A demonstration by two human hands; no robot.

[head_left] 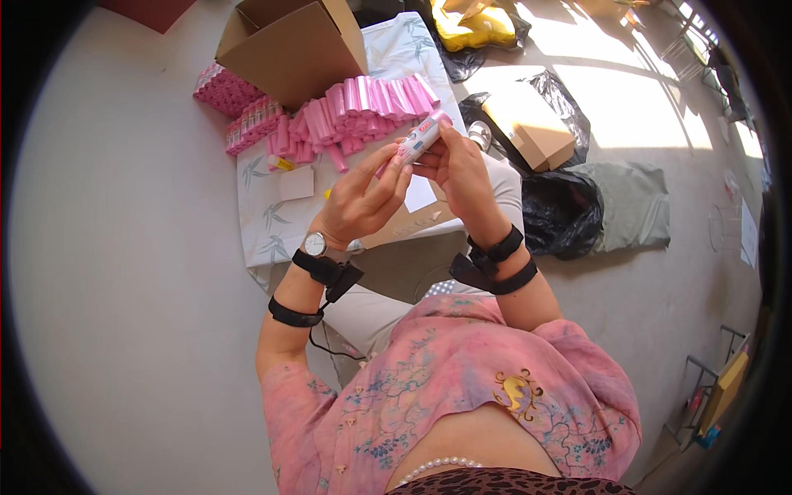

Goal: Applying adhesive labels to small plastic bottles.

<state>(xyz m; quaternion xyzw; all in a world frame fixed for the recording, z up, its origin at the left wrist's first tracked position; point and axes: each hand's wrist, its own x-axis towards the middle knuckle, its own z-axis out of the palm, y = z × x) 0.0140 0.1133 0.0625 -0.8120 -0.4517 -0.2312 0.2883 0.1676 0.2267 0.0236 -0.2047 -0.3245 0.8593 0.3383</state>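
Observation:
Both hands hold a small roll of pink plastic, apparently bags (pixel 423 139), above the table's near right part; a white printed label wraps around it. My left hand (pixel 363 196) has its fingers closed along the roll's lower left end. My right hand (pixel 466 172) pinches the upper right end between thumb and fingers. Just beyond lies a heap of unlabelled pink rolls (pixel 363 103). Labelled rolls (pixel 254 125) are stacked in rows to its left. A small yellow-and-white tube (pixel 280 162) and a pale square card (pixel 297 184) lie left of my left hand.
An open cardboard box (pixel 293 54) stands behind the rolls on the cloth-covered table (pixel 262 216). A white sheet (pixel 421 195) lies on cardboard below my hands. On the floor at right are another carton (pixel 528 124), black plastic (pixel 561 214) and a grey-green sack (pixel 631 206).

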